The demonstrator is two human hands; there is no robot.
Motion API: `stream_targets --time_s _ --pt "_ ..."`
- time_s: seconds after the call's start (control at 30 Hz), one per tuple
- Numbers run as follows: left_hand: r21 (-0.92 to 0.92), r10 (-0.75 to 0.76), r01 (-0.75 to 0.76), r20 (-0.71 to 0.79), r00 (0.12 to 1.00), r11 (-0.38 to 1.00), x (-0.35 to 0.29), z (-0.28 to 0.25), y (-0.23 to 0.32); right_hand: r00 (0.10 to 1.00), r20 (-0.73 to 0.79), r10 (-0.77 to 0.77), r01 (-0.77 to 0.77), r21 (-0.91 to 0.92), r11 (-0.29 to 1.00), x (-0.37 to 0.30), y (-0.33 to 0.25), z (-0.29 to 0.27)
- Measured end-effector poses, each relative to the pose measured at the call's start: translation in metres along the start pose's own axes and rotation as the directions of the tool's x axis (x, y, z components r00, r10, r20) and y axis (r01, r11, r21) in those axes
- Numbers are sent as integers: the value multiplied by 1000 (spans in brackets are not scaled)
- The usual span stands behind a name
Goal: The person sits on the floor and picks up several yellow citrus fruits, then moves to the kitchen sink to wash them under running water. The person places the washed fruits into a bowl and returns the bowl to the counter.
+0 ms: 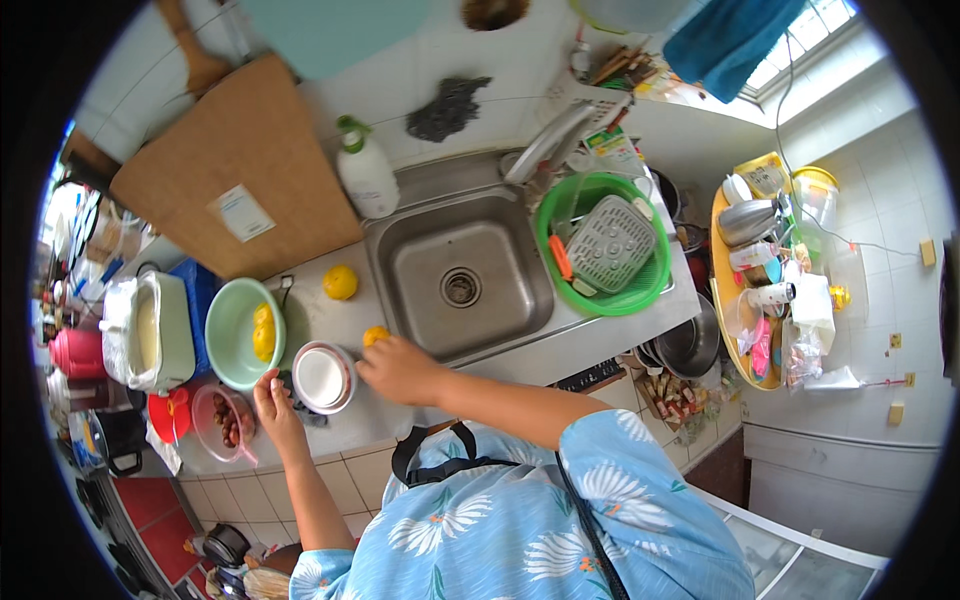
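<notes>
My right hand (405, 372) reaches over the counter at the sink's left edge, its fingers closed around a yellow-orange citrus fruit (376, 335) that the hand partly hides. Another round yellow citrus fruit (340, 282) rests on the counter farther back. Beside the light green bowl (233, 365), my left hand (280, 412) is raised with fingers apart and nothing visible in it. Yellow fruit (263, 333) lies inside that bowl. Between my hands stands a small round container with a white inside (320, 378). A pink-rimmed clear bowl (208, 430) of brown, nut-like pieces (228, 420) sits left of my left hand.
The steel sink (460, 225) lies ahead, with a green basket (655, 290) of kitchenware to its right. A white pump bottle (368, 180) and a large wooden board (230, 160) stand behind. A white lidless container (150, 330) and a red cup (170, 415) are at left.
</notes>
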State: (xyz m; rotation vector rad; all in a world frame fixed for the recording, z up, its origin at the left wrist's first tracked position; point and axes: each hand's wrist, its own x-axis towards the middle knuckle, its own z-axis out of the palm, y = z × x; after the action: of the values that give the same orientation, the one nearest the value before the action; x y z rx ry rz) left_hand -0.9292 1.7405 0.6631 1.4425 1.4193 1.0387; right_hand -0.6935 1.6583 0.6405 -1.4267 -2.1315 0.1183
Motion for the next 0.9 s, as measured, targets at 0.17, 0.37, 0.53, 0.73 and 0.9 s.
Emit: stream_targets --time_s 0.17,0.37,0.53,0.73,0.9 --pt "116 152 -159 64 986 980 -31 80 46 881 -189 433 -458 -116 881 -124 151 -143" --pt "220 367 -529 507 780 820 -87 248 131 456 -573 681 -871 -130 473 -304 371 -225" --pt "53 378 -694 807 453 718 -118 373 177 153 -257 954 -935 274 224 -348 421 -216" --pt "42 309 -689 873 378 724 -133 477 191 431 -143 891 -701 568 431 -364 340 -268" --pt "-18 214 -751 963 165 660 -137 504 191 745 -65 664 -610 336 718 -356 233 -312"
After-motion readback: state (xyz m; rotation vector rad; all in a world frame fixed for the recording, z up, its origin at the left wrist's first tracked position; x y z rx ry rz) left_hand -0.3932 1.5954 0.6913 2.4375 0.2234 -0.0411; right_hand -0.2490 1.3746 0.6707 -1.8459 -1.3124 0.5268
